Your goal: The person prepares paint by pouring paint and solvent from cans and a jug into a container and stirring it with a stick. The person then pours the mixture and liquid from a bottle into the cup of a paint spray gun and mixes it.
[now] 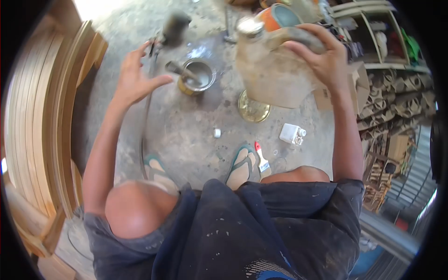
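The right hand (324, 53) has its fingers curled round the grey handle of a stained plastic jerrycan (277, 72), thumb on the near side, so the container hangs below and to the left of those fingers; its pale, shiny cap (250, 27) sits farther left, out beyond the handle's far end. The left hand (135, 77) is spread wide, thumb stretched away from the other fingers with a gap between. Just beyond its fingertips is a dark object (176, 25), too blurred to name, and I cannot tell whether the fingers touch it. To the right of the left thumb, near its tip, stands an open metal tin (208, 80) with a handled tool (186, 71) resting across its mouth. Between the two hands, nearer the body than either set of fingers, a round golden lid (252, 112) lies on the concrete floor (186, 135), partly covered by the jerrycan's lower edge. Closer still to the body are a small white cap (217, 133), a white plastic bottle (290, 133) and a red-handled paintbrush (261, 156) — this last beside a flip-flop (242, 161).
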Available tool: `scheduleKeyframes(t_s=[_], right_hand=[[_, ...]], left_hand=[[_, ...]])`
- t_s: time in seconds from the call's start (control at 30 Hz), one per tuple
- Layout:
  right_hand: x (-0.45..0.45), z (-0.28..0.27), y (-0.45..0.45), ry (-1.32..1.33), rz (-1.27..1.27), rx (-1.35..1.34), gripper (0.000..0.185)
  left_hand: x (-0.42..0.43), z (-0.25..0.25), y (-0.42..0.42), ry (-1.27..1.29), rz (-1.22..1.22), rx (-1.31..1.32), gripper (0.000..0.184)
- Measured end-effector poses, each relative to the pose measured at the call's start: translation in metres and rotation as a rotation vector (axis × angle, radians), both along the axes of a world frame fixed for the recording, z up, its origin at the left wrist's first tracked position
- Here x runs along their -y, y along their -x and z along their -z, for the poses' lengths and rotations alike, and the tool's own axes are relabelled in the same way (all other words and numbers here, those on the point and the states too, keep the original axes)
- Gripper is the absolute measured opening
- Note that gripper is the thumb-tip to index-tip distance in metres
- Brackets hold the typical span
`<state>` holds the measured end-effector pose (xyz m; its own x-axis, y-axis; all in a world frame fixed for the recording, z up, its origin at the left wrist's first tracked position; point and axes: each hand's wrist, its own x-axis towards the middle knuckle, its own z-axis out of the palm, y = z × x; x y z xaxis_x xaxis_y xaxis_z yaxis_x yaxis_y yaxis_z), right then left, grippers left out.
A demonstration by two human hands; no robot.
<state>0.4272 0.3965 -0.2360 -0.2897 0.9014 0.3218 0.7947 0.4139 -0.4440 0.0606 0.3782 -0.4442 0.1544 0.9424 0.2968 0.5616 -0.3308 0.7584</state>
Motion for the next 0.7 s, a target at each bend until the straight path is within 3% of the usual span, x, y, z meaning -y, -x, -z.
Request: scheduleKeyframes(t_s=[0.07, 0.13, 0.2, 0.3, 0.47, 0.57, 0.63, 0.7], right_hand=[[-0.001, 0.001, 0.006, -0.08, -0.186, 0.053, 0.044], [0.001, 0.001, 0.017, 0.002, -0.327, 0.03, 0.043], [0.003, -0.001, 0.021, -0.038, -0.337, 0.04, 0.042], [0.002, 0.001, 0.023, -0.061, -0.334, 0.049, 0.042], [0.006, 0.014, 0.02, -0.076, -0.264, 0.017, 0.04], [0.007, 0.011, 0.021, -0.095, -0.193, 0.021, 0.041], [0.005, 0.013, 0.029, -0.099, -0.143, 0.023, 0.042], [0.006, 0.013, 0.032, -0.052, -0.164, 0.057, 0.041]], left_hand=[[-0.009, -0.059, -0.007, -0.08, 0.025, 0.024, 0.085], [-0.013, -0.108, -0.042, -0.316, 0.361, 0.002, 0.071], [-0.018, -0.136, -0.063, -0.302, 0.533, -0.307, 0.054], [-0.039, -0.125, -0.08, -0.515, 0.627, -0.474, 0.04], [-0.045, -0.104, -0.091, -0.563, 0.596, -0.387, 0.037], [-0.046, -0.104, -0.103, -0.393, 0.495, -0.316, 0.034], [-0.045, -0.134, -0.113, 0.204, 0.18, -0.416, 0.03], [-0.06, -0.144, -0.098, 0.493, 0.232, -0.256, 0.061]])
